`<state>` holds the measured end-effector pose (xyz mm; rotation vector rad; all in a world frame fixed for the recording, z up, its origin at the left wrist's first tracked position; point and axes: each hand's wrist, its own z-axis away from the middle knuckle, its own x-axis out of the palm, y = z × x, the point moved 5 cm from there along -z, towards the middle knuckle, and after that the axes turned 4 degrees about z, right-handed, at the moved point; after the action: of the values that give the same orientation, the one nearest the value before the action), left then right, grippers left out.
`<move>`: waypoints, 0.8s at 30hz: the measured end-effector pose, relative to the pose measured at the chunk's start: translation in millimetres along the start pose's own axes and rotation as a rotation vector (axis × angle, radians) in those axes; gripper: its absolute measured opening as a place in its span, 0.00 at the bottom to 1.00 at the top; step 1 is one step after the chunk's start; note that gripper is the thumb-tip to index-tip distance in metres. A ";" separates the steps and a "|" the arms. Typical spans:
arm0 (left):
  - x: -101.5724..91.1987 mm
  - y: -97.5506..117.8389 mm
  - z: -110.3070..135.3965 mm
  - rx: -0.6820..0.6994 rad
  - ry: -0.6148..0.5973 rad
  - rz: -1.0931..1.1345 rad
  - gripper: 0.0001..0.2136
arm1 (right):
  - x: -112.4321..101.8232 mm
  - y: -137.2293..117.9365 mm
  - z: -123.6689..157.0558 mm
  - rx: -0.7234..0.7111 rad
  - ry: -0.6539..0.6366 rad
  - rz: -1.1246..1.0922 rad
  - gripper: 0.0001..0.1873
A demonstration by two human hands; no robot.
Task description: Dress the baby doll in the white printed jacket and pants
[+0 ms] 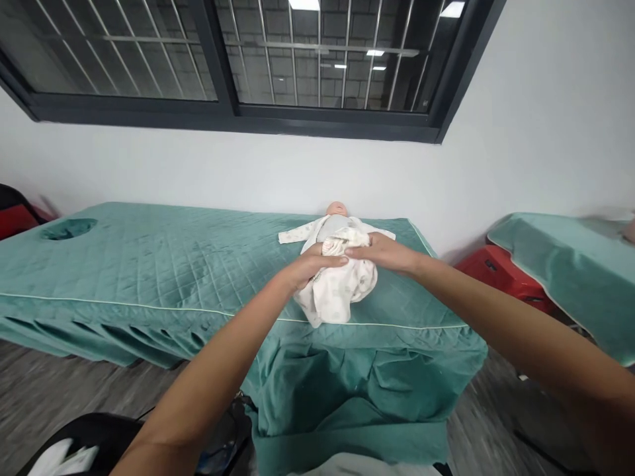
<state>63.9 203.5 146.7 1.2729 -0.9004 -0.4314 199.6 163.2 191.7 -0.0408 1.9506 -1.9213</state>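
Observation:
A baby doll [337,209] lies on its back near the right end of a green quilted bed [149,264], head toward the wall. It wears a white printed garment [340,287], bunched up over its lower body. My left hand [312,263] rests on the bunched cloth with fingers closed on it. My right hand [381,251] grips the cloth from the right side, fingertips meeting the left hand over the doll's middle. The doll's legs are hidden under the fabric.
The bed has a face hole [69,229] at its left end. A second green-covered bed [570,264] stands at the right, with a red stool [501,271] between the two. Another red object [14,218] sits at far left. A dark bag [99,443] lies on the floor.

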 end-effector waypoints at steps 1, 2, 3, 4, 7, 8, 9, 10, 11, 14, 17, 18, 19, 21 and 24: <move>1.1 -4.2 1.7 -0.027 -0.024 0.034 0.28 | -1.4 -1.8 -0.5 -0.024 0.045 -0.107 0.20; 2.5 -7.8 3.8 -0.057 -0.052 0.059 0.29 | -3.2 -4.0 -0.9 -0.051 0.077 -0.208 0.20; 3.9 -10.7 5.9 -0.086 -0.079 0.078 0.30 | -5.2 -5.8 -1.1 -0.074 0.100 -0.290 0.19; 4.6 -12.4 7.7 -0.101 -0.096 0.093 0.30 | -7.0 -6.2 -0.9 -0.086 0.112 -0.345 0.19; -2.4 -16.3 8.6 -0.082 -0.035 0.119 0.29 | -10.1 9.0 2.9 -0.045 0.132 -0.403 0.20; -7.5 -20.0 7.4 -0.078 0.013 0.113 0.28 | -8.9 20.8 5.7 -0.003 0.124 -0.403 0.20; -13.4 -25.7 5.3 -0.085 0.063 0.092 0.27 | -6.1 35.8 9.1 0.050 0.106 -0.399 0.21; -19.3 -33.1 2.5 -0.095 0.107 0.046 0.25 | -1.4 53.2 13.0 0.112 0.072 -0.393 0.21; -24.6 -41.6 -1.2 -0.104 0.140 -0.030 0.23 | 4.8 72.2 17.4 0.182 0.024 -0.385 0.21; -32.9 -65.2 -16.7 -0.076 0.167 -0.505 0.16 | 21.3 125.5 28.5 0.314 -0.051 -0.357 0.21; -29.7 -81.4 -32.6 -0.044 0.177 -0.971 0.12 | 23.1 159.8 31.5 0.290 0.069 -0.236 0.21; -27.5 -85.3 -36.7 -0.046 0.182 -1.045 0.11 | 21.2 166.9 31.1 0.270 0.127 -0.166 0.20; -25.2 -88.7 -40.2 -0.051 0.184 -1.082 0.11 | 19.0 172.5 30.2 0.250 0.182 -0.096 0.19; -20.6 -94.7 -45.6 -0.071 0.168 -1.131 0.10 | 15.5 181.7 26.6 0.220 0.255 0.000 0.17; -17.1 -101.8 -52.0 -0.116 0.112 -1.208 0.11 | 10.8 194.8 18.8 0.176 0.326 0.055 0.17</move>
<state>113.5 220.5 43.7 1.6087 0.0952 -1.3053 245.0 152.7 1.4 0.3942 1.9419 -2.1640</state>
